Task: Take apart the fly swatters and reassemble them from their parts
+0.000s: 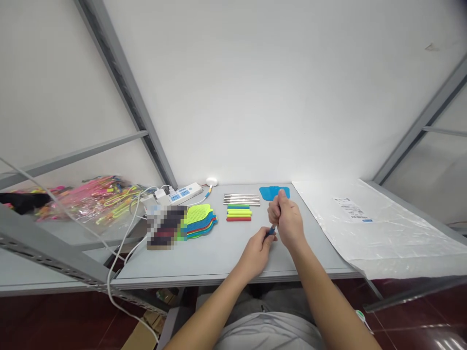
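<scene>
My left hand [260,250] is closed around a blue tube-shaped handle [270,231], near the front of the table. Right above it, my right hand [286,218] makes a fist with the thumb on top. It grips what looks like a thin metal rod at the handle's upper end; the fingers hide most of it. Behind the fist lie blue fly swatter heads [269,193], overlapping. To the left are a row of silver metal rods [241,199] and several coloured handles [239,213] in green, blue, yellow and red. Farther left rests a stack of mesh swatter heads [200,221].
A power strip [184,193] with plugs and white cables stands at the back left. Plastic bags of colourful items [98,197] lie beyond the metal shelf post [134,97]. White plastic sheeting with a label [335,233] covers the right side. A pixelated patch hides something beside the stack.
</scene>
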Demonstrator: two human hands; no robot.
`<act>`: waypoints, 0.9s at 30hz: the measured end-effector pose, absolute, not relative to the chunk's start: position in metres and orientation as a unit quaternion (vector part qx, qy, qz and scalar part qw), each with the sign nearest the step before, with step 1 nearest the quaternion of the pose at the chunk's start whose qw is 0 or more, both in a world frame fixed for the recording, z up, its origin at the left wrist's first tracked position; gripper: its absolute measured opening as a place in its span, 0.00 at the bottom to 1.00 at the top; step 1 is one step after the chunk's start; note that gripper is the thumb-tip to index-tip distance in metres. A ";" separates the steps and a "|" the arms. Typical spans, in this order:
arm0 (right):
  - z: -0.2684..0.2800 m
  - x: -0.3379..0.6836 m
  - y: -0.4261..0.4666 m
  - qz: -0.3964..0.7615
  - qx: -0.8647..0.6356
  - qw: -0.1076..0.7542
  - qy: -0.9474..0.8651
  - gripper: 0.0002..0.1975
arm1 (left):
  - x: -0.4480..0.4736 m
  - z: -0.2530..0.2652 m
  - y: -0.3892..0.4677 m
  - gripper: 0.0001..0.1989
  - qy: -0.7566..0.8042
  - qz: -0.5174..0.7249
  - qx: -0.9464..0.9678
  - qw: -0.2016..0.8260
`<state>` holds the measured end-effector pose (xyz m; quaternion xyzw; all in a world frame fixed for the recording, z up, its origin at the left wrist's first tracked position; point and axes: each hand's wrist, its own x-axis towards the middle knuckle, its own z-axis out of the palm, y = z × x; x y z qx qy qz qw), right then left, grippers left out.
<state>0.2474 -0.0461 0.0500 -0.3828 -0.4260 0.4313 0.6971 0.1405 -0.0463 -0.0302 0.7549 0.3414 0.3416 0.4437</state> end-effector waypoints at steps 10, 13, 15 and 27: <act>0.045 0.244 -0.039 0.413 -0.399 0.682 -0.453 0.27 | 0.138 -0.031 -0.045 0.12 0.340 0.356 0.734 0.467; 0.042 0.242 -0.034 0.415 -0.404 0.666 -0.470 0.26 | 0.138 -0.031 -0.045 0.12 0.347 0.360 0.727 0.471; 0.040 0.241 -0.032 0.420 -0.400 0.664 -0.472 0.26 | 0.137 -0.032 -0.045 0.11 0.349 0.361 0.723 0.475; 0.031 0.240 -0.033 0.432 -0.409 0.655 -0.466 0.25 | 0.136 -0.033 -0.043 0.09 0.356 0.349 0.721 0.481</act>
